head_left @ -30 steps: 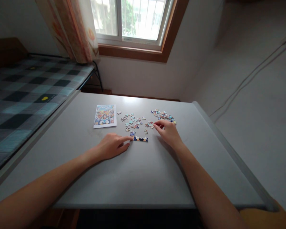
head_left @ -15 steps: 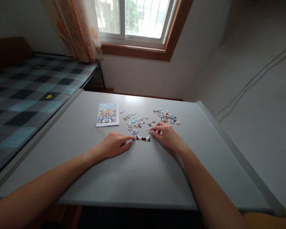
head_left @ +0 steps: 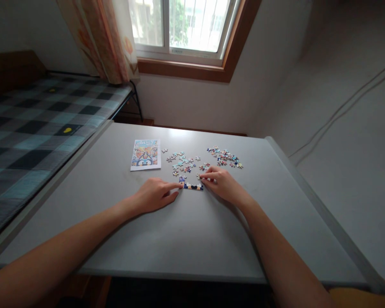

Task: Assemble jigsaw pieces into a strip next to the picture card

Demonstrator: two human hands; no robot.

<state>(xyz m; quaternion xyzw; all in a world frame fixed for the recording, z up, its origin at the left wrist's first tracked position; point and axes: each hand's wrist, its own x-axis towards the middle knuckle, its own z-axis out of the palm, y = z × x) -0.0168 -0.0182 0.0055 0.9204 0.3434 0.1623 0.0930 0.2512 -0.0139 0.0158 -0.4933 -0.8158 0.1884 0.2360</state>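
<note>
Right hand (head_left: 223,185) is now working at the right end of the assembled strip (head_left: 191,186), back from the loose pieces (head_left: 182,161) beyond it. Its fingertips are pinching, but a held piece can't be confirmed. Left hand (head_left: 154,196) is gripping nothing, its index finger pinning the strip's left end to the tabletop (head_left: 192,231), likely to stop it sliding.

Daylight from blown-out window (head_left: 179,25), room dim, soft sheen on table (head_left: 192,231), wide-angle stretch at edges, puzzle detail soft.

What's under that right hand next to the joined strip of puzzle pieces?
The right hand rests on the grey table, fingertips at the right end of the joined strip. Its palm covers the tabletop; whether a loose piece lies under the fingers cannot be seen.
</note>
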